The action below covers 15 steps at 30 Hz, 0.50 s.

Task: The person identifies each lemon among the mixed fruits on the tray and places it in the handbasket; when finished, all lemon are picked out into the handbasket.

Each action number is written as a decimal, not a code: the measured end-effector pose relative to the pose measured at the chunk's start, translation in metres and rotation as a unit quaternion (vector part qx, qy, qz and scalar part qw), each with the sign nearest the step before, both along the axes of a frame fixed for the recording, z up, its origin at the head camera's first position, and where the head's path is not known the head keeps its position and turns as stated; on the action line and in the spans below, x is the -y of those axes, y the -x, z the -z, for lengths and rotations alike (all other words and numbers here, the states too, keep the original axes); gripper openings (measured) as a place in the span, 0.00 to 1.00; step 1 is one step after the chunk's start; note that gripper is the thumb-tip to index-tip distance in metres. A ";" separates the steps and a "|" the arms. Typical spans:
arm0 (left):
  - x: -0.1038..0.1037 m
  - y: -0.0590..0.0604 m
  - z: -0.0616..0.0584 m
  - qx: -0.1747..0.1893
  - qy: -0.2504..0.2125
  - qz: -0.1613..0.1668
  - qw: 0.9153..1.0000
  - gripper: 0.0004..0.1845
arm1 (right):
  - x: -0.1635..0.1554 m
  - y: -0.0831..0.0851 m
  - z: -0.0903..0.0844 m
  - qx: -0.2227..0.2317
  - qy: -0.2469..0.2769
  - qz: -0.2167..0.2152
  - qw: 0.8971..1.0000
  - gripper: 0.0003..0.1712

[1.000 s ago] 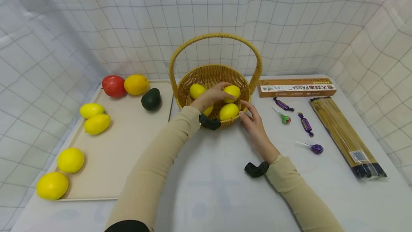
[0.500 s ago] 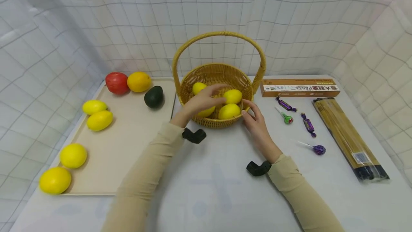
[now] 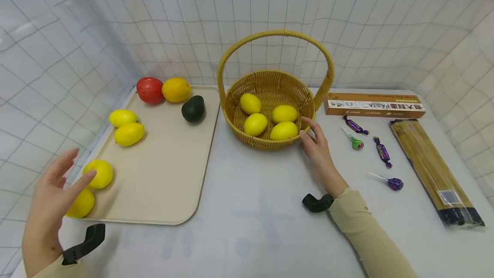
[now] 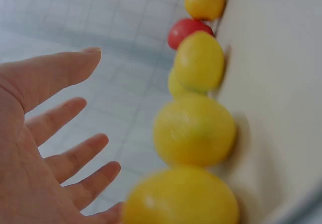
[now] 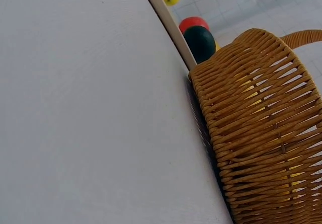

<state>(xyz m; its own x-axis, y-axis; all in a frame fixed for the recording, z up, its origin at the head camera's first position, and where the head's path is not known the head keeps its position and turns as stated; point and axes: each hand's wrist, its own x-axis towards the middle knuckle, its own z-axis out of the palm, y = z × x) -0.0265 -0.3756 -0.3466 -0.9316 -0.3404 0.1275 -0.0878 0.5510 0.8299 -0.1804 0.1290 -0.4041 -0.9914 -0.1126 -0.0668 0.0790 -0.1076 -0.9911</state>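
Observation:
My left hand (image 3: 48, 203) is over the tray's near left corner, fingers spread, holding nothing. Close beside it lie two yellow lemons, a nearer lemon (image 3: 82, 204) partly covered by the hand and a farther lemon (image 3: 99, 174). In the left wrist view, the fingers of the left hand (image 4: 30, 153) stand apart from the row of fruit. With thumb and fingers, my right hand (image 3: 322, 164) grips the right front rim of a wicker basket (image 3: 270, 81). Several lemons, one of them this lemon (image 3: 255, 124), lie inside. Only the woven side of the basket (image 5: 261, 128) fills the right wrist view.
On the beige tray (image 3: 162, 175) are two more lemons (image 3: 129, 134), a red fruit (image 3: 149, 90), an orange-yellow fruit (image 3: 176, 89) and an avocado (image 3: 194, 109). At right lie a pasta box (image 3: 374, 105), wrapped candies (image 3: 382, 152), lollipops (image 3: 395, 184) and a pack of long brown sticks (image 3: 436, 170).
My left hand let go of a lemon in the basket, then withdrew left and towards me to the tray's near corner. My right hand stays at the basket rim. The head view has shifted slightly.

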 end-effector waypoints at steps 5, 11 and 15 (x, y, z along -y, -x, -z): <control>0.034 -0.024 0.042 0.105 -0.017 -0.082 0.991 0.41 | -0.001 0.004 -0.002 -0.009 0.000 -0.002 1.000 0.27; 0.035 -0.023 0.054 0.148 -0.011 -0.116 0.982 0.45 | 0.001 0.005 -0.001 -0.015 -0.016 -0.006 1.000 0.27; 0.031 -0.026 0.052 0.169 0.038 -0.146 0.974 0.48 | 0.001 0.006 -0.001 -0.020 -0.019 -0.005 1.000 0.27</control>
